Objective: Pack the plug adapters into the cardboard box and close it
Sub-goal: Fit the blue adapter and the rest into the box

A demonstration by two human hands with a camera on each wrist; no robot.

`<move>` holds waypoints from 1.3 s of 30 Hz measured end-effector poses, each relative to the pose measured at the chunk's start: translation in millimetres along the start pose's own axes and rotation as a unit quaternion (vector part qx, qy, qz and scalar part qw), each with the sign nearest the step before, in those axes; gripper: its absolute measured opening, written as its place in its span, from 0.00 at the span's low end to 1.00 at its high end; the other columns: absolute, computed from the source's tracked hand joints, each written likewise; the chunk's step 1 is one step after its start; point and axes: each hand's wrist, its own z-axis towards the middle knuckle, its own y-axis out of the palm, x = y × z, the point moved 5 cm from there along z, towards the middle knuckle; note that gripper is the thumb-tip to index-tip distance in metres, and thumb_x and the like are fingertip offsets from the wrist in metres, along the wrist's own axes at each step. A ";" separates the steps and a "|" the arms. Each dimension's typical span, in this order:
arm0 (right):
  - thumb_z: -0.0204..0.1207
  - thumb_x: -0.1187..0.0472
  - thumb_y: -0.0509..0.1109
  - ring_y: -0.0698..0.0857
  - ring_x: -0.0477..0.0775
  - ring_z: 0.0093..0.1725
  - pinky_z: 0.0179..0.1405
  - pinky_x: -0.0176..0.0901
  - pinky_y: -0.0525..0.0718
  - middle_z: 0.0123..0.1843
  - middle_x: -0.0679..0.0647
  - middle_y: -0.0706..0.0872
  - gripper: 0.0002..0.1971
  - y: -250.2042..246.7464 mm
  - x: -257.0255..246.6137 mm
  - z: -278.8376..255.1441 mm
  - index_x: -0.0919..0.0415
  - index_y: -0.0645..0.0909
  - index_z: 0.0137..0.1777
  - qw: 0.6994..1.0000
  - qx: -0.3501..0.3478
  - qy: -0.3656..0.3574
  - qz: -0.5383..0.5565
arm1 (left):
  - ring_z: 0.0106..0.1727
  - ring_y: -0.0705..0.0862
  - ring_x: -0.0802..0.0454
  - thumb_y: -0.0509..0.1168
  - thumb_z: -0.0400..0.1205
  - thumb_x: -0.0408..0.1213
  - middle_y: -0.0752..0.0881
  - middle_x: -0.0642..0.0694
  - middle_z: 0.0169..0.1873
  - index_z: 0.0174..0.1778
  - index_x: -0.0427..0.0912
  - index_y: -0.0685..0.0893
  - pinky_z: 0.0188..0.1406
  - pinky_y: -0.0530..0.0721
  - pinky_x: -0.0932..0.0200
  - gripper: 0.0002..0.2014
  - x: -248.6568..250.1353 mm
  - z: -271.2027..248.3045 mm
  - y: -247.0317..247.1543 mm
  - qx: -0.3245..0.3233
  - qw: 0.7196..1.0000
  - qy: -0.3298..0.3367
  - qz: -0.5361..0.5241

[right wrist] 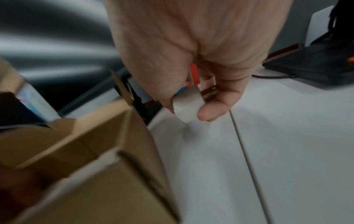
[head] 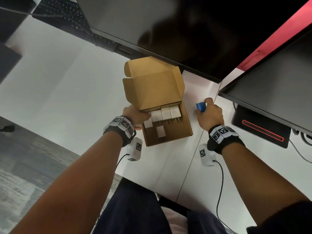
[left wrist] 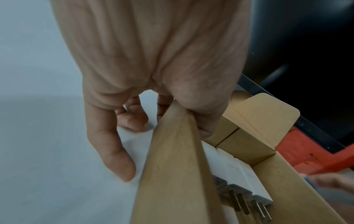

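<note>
The open cardboard box stands on the white table with its lid raised at the back. Several white plug adapters lie inside, prongs toward me; the left wrist view shows them behind the box wall. My left hand pinches the box's left wall, thumb inside and fingers outside on the table. My right hand is to the right of the box and grips a plug adapter with a blue face. In the right wrist view that adapter sits between thumb and fingers, just above the table.
Two dark monitors overhang the back of the table, close behind the lid. A black device with a red light strip and cables lie at the right. A keyboard sits far left.
</note>
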 end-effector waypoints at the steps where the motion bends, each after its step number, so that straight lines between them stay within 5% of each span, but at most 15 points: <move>1: 0.83 0.54 0.72 0.84 0.68 0.62 0.58 0.58 0.85 0.65 0.66 0.83 0.25 -3.4 -2.7 -6.1 0.56 0.68 0.76 1.000 0.013 -0.017 0.022 | 0.58 0.93 0.39 0.74 0.71 0.36 0.90 0.39 0.59 0.55 0.47 0.86 0.45 0.98 0.40 0.16 0.5 0.1 -0.3 -0.002 1.000 0.001 0.003; 5: 0.82 0.51 0.73 0.86 0.55 0.55 0.53 0.43 0.81 0.61 0.59 0.88 0.26 -16.7 -27.7 -41.0 0.54 0.69 0.77 0.992 0.037 -0.109 0.048 | 0.57 0.92 0.40 0.73 0.72 0.36 0.89 0.39 0.59 0.54 0.47 0.86 0.45 0.98 0.40 0.14 1.1 0.9 -0.1 -0.010 1.000 0.003 0.010; 7: 0.82 0.49 0.73 0.85 0.52 0.51 0.51 0.44 0.83 0.56 0.55 0.87 0.26 -14.8 -42.7 -58.8 0.53 0.70 0.76 0.990 -0.001 -0.139 0.025 | 0.57 0.91 0.41 0.73 0.75 0.36 0.89 0.40 0.59 0.54 0.48 0.86 0.47 0.98 0.40 0.12 1.1 1.8 -0.2 -0.009 1.000 0.003 0.012; 12: 0.79 0.45 0.74 0.84 0.59 0.53 0.48 0.52 0.86 0.56 0.57 0.82 0.21 25.6 -62.6 -76.2 0.53 0.76 0.66 0.966 -0.155 -0.165 -0.121 | 0.56 0.93 0.41 0.72 0.78 0.36 0.90 0.40 0.59 0.55 0.48 0.85 0.50 0.97 0.39 0.10 0.6 1.3 -1.0 -0.015 1.000 0.009 0.021; 22: 0.80 0.59 0.72 0.87 0.62 0.53 0.43 0.51 0.81 0.48 0.54 0.79 0.10 63.9 -87.4 -61.4 0.60 0.83 0.59 0.928 -0.171 -0.143 -0.298 | 0.57 0.92 0.40 0.72 0.82 0.39 0.86 0.38 0.64 0.56 0.49 0.83 0.52 0.97 0.40 0.09 1.6 -0.8 -1.8 -0.012 1.000 0.014 0.023; 26: 0.77 0.54 0.76 0.86 0.62 0.51 0.44 0.51 0.83 0.52 0.57 0.84 0.11 67.2 -87.7 -61.2 0.58 0.83 0.54 0.935 -0.174 -0.130 -0.280 | 0.54 0.91 0.43 0.72 0.82 0.40 0.87 0.39 0.64 0.60 0.47 0.83 0.50 0.98 0.42 0.12 1.8 -0.3 -2.6 -0.008 0.999 0.019 0.032; 33: 0.76 0.43 0.77 0.84 0.58 0.41 0.44 0.52 0.86 0.41 0.53 0.81 0.19 54.3 -84.7 -62.0 0.57 0.77 0.44 0.951 -0.178 -0.115 -0.225 | 0.49 0.90 0.49 0.72 0.82 0.41 0.87 0.40 0.63 0.64 0.47 0.84 0.48 0.98 0.46 0.14 2.3 2.8 -1.8 -0.009 0.999 0.021 0.043; 39: 0.77 0.48 0.78 0.82 0.53 0.31 0.35 0.42 0.77 0.30 0.56 0.84 0.21 36.7 -82.5 -59.7 0.62 0.83 0.30 0.974 -0.148 -0.171 -0.014 | 0.52 0.91 0.45 0.72 0.81 0.40 0.87 0.41 0.62 0.65 0.47 0.85 0.48 0.98 0.43 0.15 2.0 4.1 -0.8 -0.010 0.999 0.016 0.046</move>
